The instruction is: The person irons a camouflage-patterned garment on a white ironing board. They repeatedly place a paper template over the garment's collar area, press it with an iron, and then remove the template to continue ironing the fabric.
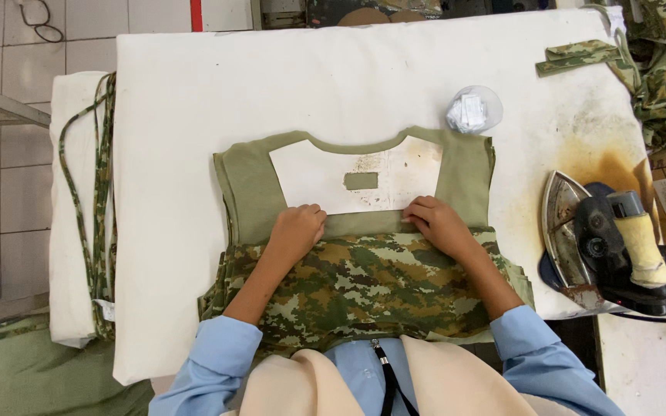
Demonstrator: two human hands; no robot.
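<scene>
An olive green garment (250, 192) with a camouflage lower part (364, 285) lies flat on the white padded ironing table (194, 100). A white card template (325, 181) with a small rectangular cut-out sits on its upper chest. My left hand (296, 229) presses on the lower left edge of the template, fingers curled down. My right hand (437, 223) presses on the lower right edge, where the card meets the olive fabric. Both hands hold the card flat against the cloth.
An electric iron (603, 243) rests on its side at the table's right edge, near a brown scorch stain (603, 158). A crumpled plastic bag (472, 110) lies above the garment. Camouflage strips (102, 200) hang at the left; camouflage pieces (657, 62) pile at the top right.
</scene>
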